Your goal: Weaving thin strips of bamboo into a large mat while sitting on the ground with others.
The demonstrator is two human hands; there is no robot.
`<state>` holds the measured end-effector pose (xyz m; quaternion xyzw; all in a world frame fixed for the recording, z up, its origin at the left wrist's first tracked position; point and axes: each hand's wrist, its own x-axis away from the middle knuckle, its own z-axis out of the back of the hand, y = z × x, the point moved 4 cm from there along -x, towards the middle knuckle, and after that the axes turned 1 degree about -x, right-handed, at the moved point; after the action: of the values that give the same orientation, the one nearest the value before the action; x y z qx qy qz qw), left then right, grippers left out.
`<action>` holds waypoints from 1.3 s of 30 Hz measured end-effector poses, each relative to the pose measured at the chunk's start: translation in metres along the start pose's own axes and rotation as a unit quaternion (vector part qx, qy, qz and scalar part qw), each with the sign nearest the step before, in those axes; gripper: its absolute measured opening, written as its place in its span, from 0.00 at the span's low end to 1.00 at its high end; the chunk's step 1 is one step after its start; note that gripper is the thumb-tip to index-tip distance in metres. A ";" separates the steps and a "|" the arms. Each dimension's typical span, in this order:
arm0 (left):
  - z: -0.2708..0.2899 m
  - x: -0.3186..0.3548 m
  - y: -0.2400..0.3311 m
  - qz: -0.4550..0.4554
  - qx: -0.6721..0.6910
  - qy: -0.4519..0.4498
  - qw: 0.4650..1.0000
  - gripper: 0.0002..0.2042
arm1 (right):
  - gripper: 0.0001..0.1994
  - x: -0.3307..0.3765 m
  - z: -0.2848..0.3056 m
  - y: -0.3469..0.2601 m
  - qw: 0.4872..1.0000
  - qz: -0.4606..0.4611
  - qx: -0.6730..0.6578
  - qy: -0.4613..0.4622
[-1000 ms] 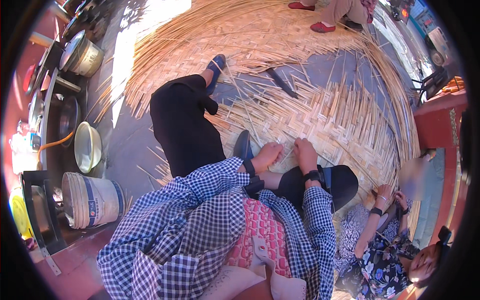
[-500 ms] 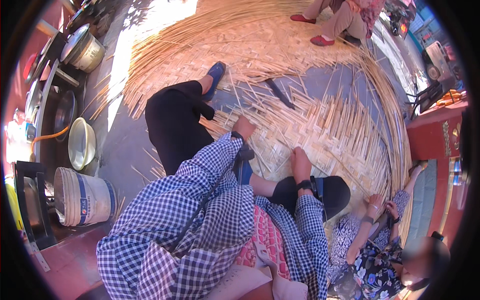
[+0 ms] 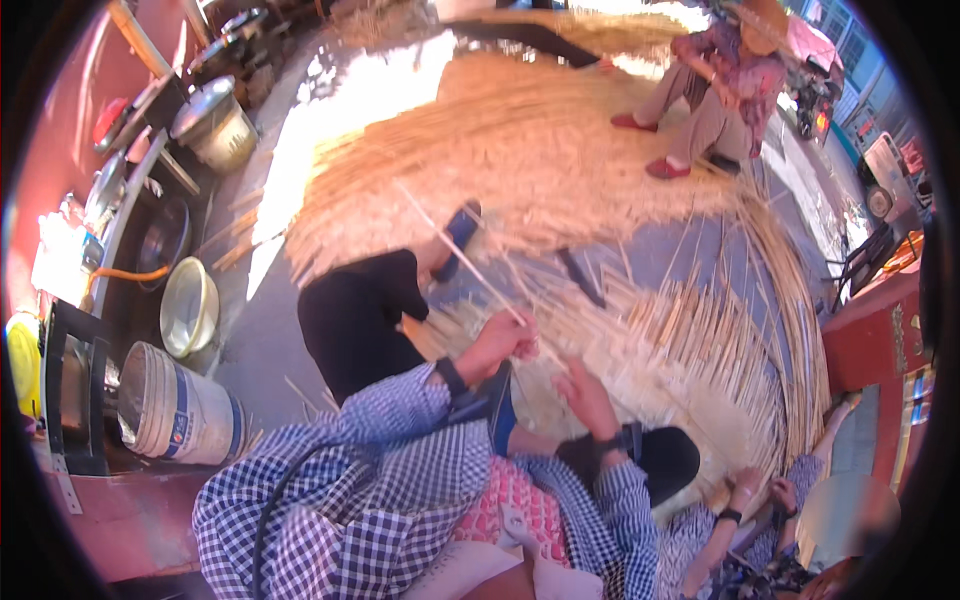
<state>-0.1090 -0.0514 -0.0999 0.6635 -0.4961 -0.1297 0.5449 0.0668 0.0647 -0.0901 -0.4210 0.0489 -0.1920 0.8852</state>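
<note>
My left hand (image 3: 505, 338) is closed around a long pale reed strip (image 3: 450, 245), raised above the woven mat. The strip slants up to the far left from the hand, and its lower part runs toward my right hand (image 3: 588, 398). My right hand's fingers are drawn together at that lower part; motion blur softens their tips. Below both hands lies the woven reed mat (image 3: 640, 370), with loose strip ends fanning out at its far edge. My knees and feet are around the near part of the mat.
A second, larger mat (image 3: 480, 160) spreads farther off, where a person (image 3: 720, 90) in red shoes sits. Another person's hand (image 3: 745, 485) works at the lower right. At left stand a white bucket (image 3: 185, 410) and a pale basin (image 3: 190, 305). A dark strip (image 3: 580, 275) lies between the mats.
My view has tilted up, showing more of the far side. My left hand has come up off the mat with a reed strip. My right hand has lifted toward that strip.
</note>
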 end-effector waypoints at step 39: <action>0.020 0.069 0.071 -0.135 -0.356 0.196 0.904 0.31 | 0.09 0.046 0.056 0.076 0.927 -0.074 -0.132 0.344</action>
<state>-0.1269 -0.1123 -0.0211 0.4980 -0.2060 -0.2369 0.8084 0.1455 0.1318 -0.1087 -0.4445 0.3439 -0.3816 0.7338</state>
